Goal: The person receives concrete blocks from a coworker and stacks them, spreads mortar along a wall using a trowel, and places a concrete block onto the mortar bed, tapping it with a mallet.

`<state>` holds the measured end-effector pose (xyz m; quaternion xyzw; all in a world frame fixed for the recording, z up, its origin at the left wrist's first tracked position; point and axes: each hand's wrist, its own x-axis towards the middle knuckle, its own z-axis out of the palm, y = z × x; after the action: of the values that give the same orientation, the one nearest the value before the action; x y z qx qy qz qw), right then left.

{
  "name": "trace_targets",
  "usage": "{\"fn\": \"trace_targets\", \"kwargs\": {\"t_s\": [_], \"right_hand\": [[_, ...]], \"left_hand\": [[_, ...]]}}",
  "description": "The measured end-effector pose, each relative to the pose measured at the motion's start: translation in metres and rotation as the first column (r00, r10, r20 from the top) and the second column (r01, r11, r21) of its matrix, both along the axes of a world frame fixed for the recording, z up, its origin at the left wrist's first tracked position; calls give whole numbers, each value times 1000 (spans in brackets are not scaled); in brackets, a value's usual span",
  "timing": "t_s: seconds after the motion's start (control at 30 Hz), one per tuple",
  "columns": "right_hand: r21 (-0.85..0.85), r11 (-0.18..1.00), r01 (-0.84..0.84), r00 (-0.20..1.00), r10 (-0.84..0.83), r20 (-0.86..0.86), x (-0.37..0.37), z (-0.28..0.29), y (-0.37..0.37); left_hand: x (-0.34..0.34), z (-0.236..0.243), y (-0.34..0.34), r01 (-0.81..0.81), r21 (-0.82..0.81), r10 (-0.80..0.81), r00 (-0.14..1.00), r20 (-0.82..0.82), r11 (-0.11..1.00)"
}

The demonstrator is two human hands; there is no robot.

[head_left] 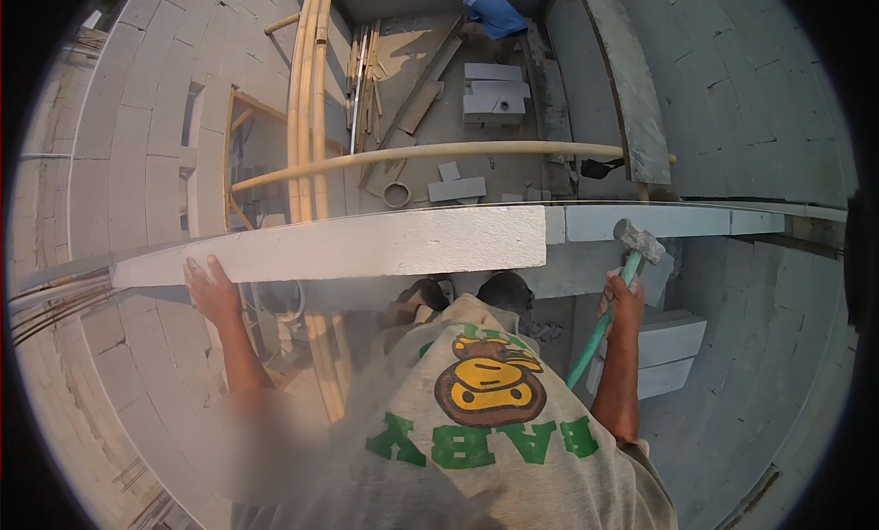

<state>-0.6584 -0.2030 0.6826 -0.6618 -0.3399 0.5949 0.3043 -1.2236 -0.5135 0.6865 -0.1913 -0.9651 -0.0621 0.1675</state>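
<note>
A long white aerated concrete block (403, 246) lies along the top of the wall in front of me, its pitted face toward me. My left hand (215, 290) rests against the block near its left end, fingers stretched out and spread. To the right, my right hand (624, 301) is wrapped round the green handle of a sledgehammer (639, 241). Its grey, dusty steel head points up, close to the row of blocks (650, 221) that continues to the right. A thin string line runs along the far top edge of the blocks.
Bamboo poles (307, 100) stand at left, and one bamboo pole (439, 151) crosses beyond the wall. A co-worker in a blue shirt (494, 14) crouches at the far end near stacked blocks (494, 109). Block walls rise on both sides. More blocks (667, 347) sit below at right.
</note>
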Motion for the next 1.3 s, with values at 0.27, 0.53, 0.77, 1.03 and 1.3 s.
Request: {"fn": "trace_targets", "kwargs": {"t_s": [0.27, 0.53, 0.77, 1.03, 1.3], "right_hand": [[-14, 873, -488, 837, 473, 275, -61, -43, -23], [-44, 989, -139, 966, 145, 213, -30, -39, -8], [-51, 960, -275, 939, 279, 201, -51, -47, -7], [-40, 907, -420, 873, 415, 257, -46, -43, -4], [278, 945, -175, 928, 64, 368, -40, 33, -8]], "left_hand": [[-3, 1, -2, -50, -60, 49, 999, -19, 997], [3, 3, 7, -17, -2, 17, 1000, -19, 1000], [8, 5, 13, -28, 18, 28, 999, -18, 999], [12, 10, 15, -41, 42, 43, 999, -30, 998], [0, 47, 12, -210, 63, 193, 958, 214, 976]]}}
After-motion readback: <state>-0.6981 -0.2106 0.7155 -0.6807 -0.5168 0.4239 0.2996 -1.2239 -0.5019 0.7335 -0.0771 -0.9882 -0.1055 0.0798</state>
